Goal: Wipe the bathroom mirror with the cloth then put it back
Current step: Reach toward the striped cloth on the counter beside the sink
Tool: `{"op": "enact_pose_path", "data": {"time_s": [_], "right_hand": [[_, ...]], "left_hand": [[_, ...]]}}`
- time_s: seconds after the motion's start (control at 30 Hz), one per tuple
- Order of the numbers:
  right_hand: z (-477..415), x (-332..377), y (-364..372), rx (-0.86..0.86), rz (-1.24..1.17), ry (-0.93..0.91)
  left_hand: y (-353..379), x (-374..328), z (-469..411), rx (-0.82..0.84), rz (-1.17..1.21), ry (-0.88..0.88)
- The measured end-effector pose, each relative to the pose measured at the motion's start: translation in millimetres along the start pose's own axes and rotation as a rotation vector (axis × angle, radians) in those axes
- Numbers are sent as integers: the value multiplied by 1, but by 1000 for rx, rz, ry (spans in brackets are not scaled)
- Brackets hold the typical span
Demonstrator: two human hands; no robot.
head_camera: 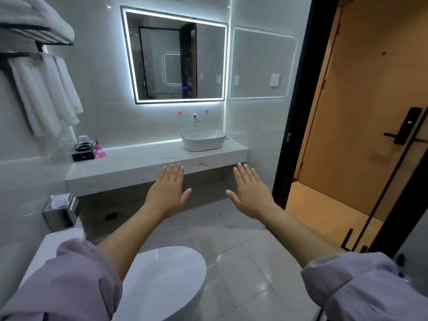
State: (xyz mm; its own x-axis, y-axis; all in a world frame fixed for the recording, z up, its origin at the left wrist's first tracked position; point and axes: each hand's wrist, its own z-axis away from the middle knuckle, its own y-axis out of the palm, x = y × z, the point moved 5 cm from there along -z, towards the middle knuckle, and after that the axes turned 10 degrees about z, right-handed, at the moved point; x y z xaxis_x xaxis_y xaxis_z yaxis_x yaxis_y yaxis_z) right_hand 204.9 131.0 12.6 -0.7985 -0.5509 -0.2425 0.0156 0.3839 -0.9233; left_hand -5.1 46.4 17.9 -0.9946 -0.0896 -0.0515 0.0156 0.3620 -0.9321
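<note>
The left hand (168,193) and right hand (250,193) are hovering flat and empty, fingers straight, while the white cloths (44,93) are hanging on the rack (53,41) left of the mirror (176,56), so I am judging that reaching left and gripping one cloth firmly comes first.

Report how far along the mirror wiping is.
Done: nothing that shows. In hand: nothing; the left hand and right hand are both flat, open and empty, held out toward the counter. Left: all of it, fetching a cloth, perhaps from the white towels hanging at left, wiping the mirror, and putting the cloth back.
</note>
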Motion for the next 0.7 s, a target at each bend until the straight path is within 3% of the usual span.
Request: {"op": "enact_pose_path", "data": {"time_s": [0.7], "right_hand": [[-80, -30, 47, -18, -17, -9]], "left_hand": [[54, 7, -96, 15, 5, 39]]}}
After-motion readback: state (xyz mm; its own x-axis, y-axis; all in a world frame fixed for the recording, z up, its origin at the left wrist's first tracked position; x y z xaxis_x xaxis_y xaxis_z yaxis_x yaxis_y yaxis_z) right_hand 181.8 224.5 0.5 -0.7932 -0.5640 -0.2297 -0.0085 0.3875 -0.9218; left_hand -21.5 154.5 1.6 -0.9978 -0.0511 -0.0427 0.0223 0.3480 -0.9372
